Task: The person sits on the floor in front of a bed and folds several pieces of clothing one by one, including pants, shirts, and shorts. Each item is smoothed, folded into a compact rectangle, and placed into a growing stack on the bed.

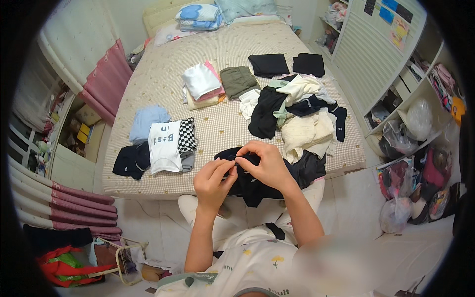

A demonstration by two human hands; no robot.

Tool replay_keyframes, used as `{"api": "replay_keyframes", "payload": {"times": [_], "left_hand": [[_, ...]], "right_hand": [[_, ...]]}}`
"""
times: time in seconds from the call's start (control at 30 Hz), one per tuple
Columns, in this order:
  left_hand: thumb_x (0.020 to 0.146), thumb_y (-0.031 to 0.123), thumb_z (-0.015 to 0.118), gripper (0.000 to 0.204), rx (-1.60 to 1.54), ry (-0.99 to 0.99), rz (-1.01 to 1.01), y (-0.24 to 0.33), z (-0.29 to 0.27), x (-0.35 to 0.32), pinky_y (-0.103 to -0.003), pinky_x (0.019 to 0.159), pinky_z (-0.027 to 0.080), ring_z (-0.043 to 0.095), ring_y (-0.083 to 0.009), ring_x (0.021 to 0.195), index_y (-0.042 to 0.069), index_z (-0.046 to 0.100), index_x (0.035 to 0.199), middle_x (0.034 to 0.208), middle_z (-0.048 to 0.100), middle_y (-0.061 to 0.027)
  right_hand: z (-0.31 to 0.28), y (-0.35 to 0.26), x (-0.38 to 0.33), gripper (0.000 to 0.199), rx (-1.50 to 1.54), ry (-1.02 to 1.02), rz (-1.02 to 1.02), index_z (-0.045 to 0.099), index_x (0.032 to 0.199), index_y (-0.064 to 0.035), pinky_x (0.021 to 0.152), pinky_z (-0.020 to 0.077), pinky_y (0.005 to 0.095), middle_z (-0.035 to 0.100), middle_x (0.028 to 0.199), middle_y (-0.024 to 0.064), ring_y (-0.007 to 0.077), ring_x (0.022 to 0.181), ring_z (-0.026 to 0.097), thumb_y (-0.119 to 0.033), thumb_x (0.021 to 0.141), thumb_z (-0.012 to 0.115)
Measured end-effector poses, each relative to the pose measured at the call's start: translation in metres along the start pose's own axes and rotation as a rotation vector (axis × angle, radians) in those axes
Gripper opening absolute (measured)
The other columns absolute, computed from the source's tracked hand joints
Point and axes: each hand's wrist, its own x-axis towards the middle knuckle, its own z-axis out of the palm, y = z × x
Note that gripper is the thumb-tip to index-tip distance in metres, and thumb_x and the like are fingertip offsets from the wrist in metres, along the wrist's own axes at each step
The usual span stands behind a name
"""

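Fingers of left hand (pixel 213 180) and right hand (pixel 264 163) pinched narrow on black garment (pixel 250 185), held at near edge of bed (pixel 148 183). Beyond fingertips: heap of unfolded clothes (pixel 297 111). Left of fingers: folded white printed shirt (pixel 164 146), checkered piece (pixel 186 134).

Matt black cloth garment (pixel 255 180); checked woven bedspread (pixel 222 128); at three o'clock, glossy crinkled plastic bags (pixel 396 138); soft matt cloth clothes pile (pixel 302 111).

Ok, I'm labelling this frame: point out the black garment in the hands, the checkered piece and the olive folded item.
black garment (pixel 252 190), head view, hanging part.
checkered piece (pixel 187 134), head view, middle.
olive folded item (pixel 237 80), head view, top.
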Motion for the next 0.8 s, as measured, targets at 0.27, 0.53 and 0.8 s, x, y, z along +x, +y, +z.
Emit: {"api": "replay_keyframes", "payload": {"times": [0.27,0.53,0.8], "left_hand": [[0.064,-0.002,0.074,0.022,0.043,0.017,-0.079,0.002,0.001,-0.003,-0.030,0.061,0.052,0.066,-0.0225,0.067,0.004,0.070,0.085,0.078,0.068,-0.0092],[0.066,0.000,0.073,0.022,0.031,-0.036,-0.130,0.002,0.000,-0.004,-0.030,0.063,0.052,0.066,-0.0226,0.069,0.003,0.072,0.087,0.080,0.069,-0.0097],[0.068,0.004,0.072,0.017,-0.037,-0.090,-0.263,-0.001,-0.003,0.003,-0.030,0.062,0.052,0.066,-0.0231,0.069,0.002,0.071,0.085,0.080,0.069,-0.0099]], "right_hand": [[0.003,0.009,-0.001,0.016,-0.001,-0.006,-0.082,0.064,0.087,0.0026,0.064,0.0482,0.0305,0.064,0.078,0.0116,0.0220,0.069,0.061,-0.010,0.078,0.067],[0.002,0.002,-0.002,0.014,0.024,-0.042,-0.039,0.064,0.086,0.0018,0.065,0.0490,0.0337,0.065,0.080,0.0147,0.0286,0.071,0.062,-0.009,0.077,0.065],[0.002,0.006,0.002,0.017,0.050,-0.084,-0.043,0.065,0.088,0.0024,0.062,0.0478,0.0312,0.065,0.078,0.0146,0.0240,0.067,0.062,-0.011,0.077,0.066]]}}
